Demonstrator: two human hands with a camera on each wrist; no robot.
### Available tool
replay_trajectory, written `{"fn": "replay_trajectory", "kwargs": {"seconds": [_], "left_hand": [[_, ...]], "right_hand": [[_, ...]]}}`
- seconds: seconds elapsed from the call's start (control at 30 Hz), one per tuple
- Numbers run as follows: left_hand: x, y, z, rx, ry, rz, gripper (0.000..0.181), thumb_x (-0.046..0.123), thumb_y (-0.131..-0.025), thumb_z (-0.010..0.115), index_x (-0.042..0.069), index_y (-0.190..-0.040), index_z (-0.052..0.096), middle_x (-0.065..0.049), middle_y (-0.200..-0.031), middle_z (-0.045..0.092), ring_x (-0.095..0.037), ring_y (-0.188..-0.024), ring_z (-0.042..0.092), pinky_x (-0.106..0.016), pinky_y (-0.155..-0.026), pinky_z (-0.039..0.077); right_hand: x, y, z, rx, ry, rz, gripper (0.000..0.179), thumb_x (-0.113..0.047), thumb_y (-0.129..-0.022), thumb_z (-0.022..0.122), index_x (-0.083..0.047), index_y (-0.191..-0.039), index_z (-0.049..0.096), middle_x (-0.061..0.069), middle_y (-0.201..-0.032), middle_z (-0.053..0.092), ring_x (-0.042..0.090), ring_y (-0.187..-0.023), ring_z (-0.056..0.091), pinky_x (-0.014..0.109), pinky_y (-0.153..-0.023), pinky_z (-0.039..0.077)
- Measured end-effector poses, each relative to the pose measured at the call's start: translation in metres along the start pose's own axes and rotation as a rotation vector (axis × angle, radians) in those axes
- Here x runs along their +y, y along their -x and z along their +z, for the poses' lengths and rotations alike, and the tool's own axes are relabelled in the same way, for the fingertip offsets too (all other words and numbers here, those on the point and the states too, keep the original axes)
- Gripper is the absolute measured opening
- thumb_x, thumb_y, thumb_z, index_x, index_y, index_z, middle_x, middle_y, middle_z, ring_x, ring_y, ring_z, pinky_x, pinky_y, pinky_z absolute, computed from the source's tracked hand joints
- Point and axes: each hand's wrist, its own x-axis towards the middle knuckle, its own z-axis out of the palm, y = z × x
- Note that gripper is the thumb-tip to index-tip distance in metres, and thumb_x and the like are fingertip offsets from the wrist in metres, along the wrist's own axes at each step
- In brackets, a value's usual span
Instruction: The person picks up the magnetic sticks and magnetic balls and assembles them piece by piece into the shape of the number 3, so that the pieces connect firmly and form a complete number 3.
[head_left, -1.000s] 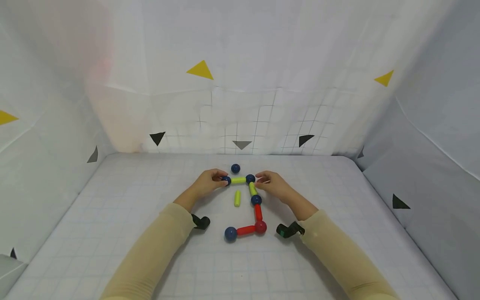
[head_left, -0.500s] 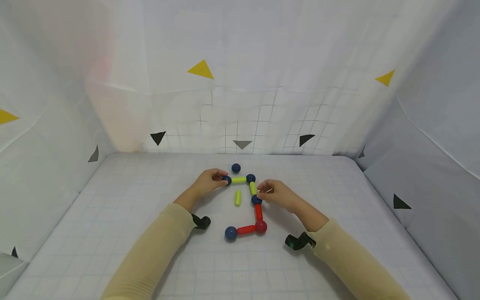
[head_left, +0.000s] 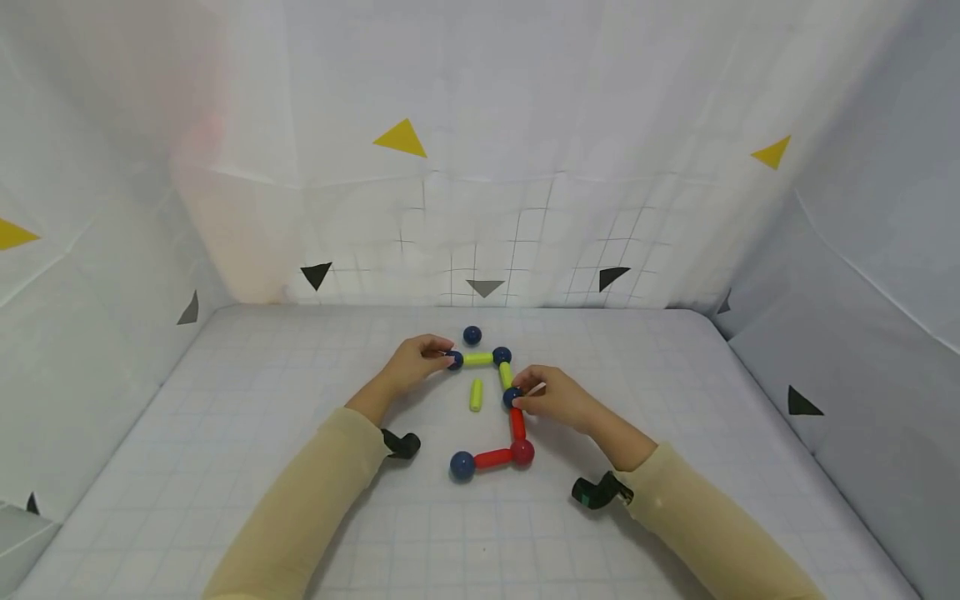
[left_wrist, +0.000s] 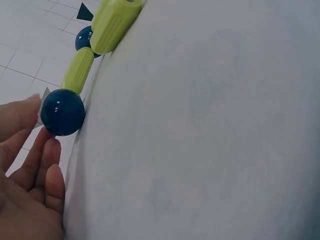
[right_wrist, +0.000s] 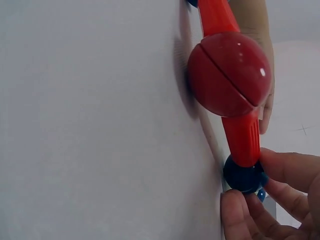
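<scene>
A chain of magnetic balls and rods lies on the white sheet. My left hand [head_left: 412,362] pinches the dark blue ball [head_left: 454,360] at its far left end. From there a yellow-green rod [head_left: 477,359] runs to a corner blue ball [head_left: 502,356], and a second yellow-green rod [head_left: 506,375] comes down. Below it my right hand [head_left: 557,396] pinches another blue ball [right_wrist: 242,175] between thumb and fingers. A red rod [head_left: 517,425] joins that ball to a red ball [right_wrist: 230,75]; another red rod [head_left: 492,459] ends at a larger blue ball [head_left: 462,466].
Inside the chain's outline lies a loose yellow-green rod [head_left: 476,395]. Behind the chain sits a single blue ball [head_left: 472,335]. White cloth walls [head_left: 480,208] with triangle marks enclose the surface at the back and both sides.
My right hand has moved from beside the corner ball down the upper right rod and now holds the ball below it. The left hand has stayed on its ball.
</scene>
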Motion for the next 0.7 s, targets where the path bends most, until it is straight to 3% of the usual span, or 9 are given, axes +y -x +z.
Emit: {"fn": "replay_trajectory", "kwargs": {"seconds": [0.23, 0.37, 0.5, 0.7], "left_hand": [[0.002, 0.006, -0.005, 0.048, 0.007, 0.053, 0.033, 0.025, -0.097, 0.068, 0.008, -0.126, 0.066, -0.004, -0.119, 0.067, -0.021, -0.109, 0.059, -0.035, -0.095, 0.049], [0.008, 0.012, -0.005, 0.051, -0.014, 0.092, 0.026, 0.024, -0.098, 0.068, 0.010, -0.119, 0.068, -0.003, -0.114, 0.068, -0.020, -0.104, 0.060, -0.033, -0.087, 0.051], [0.013, 0.020, 0.000, 0.013, -0.057, 0.116, 0.020, 0.025, -0.097, 0.069, 0.014, -0.113, 0.070, -0.001, -0.108, 0.068, -0.019, -0.097, 0.060, -0.031, -0.077, 0.051], [0.014, 0.025, 0.012, -0.094, -0.108, 0.132, 0.022, 0.022, -0.096, 0.069, 0.011, -0.115, 0.069, 0.000, -0.104, 0.067, -0.017, -0.093, 0.059, -0.029, -0.077, 0.051]], "right_hand": [[0.003, -0.002, 0.002, 0.020, -0.013, -0.011, 0.026, -0.014, -0.091, 0.075, -0.009, -0.114, 0.066, 0.008, -0.111, 0.064, 0.023, -0.098, 0.063, 0.034, -0.083, 0.057], [0.004, -0.002, 0.003, 0.028, -0.018, -0.005, 0.026, -0.015, -0.091, 0.075, -0.009, -0.114, 0.066, 0.009, -0.112, 0.065, 0.023, -0.098, 0.063, 0.034, -0.082, 0.057], [0.003, -0.002, 0.004, 0.031, -0.025, 0.000, 0.026, -0.015, -0.091, 0.075, -0.009, -0.114, 0.066, 0.010, -0.112, 0.064, 0.024, -0.098, 0.064, 0.034, -0.082, 0.057], [-0.001, 0.000, 0.008, 0.044, -0.022, 0.005, 0.024, -0.014, -0.091, 0.074, -0.008, -0.113, 0.066, 0.010, -0.111, 0.065, 0.024, -0.095, 0.064, 0.033, -0.080, 0.057]]}}
